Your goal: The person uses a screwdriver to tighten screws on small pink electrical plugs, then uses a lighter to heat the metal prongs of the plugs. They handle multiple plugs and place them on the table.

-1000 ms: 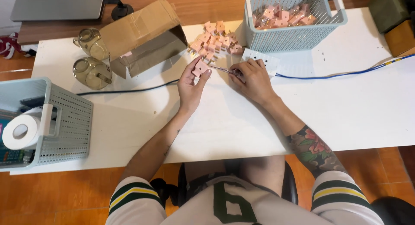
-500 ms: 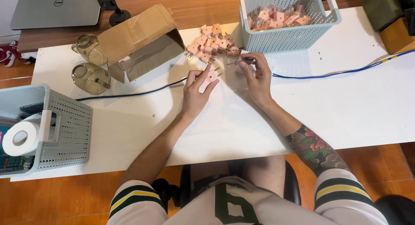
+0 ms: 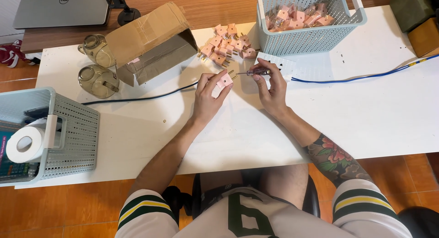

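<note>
Bare table [image 3: 356,114] right; plug pile [image 3: 226,45] and basket [image 3: 311,43] crowd ahead.

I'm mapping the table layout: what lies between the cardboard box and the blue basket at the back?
In the head view, a loose pile of pink plugs lies on the white table between the cardboard box and the blue basket.

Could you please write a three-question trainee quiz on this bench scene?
1. True or false: the left hand holds a pink plastic plug.
2. Which tool does the right hand hold? A hammer; B small dark-handled screwdriver; C pliers.
3. Where do the loose pink plugs lie?

Key: 1 true. 2 B. 3 On the white table, between the open cardboard box and the pale blue plastic basket.
</note>
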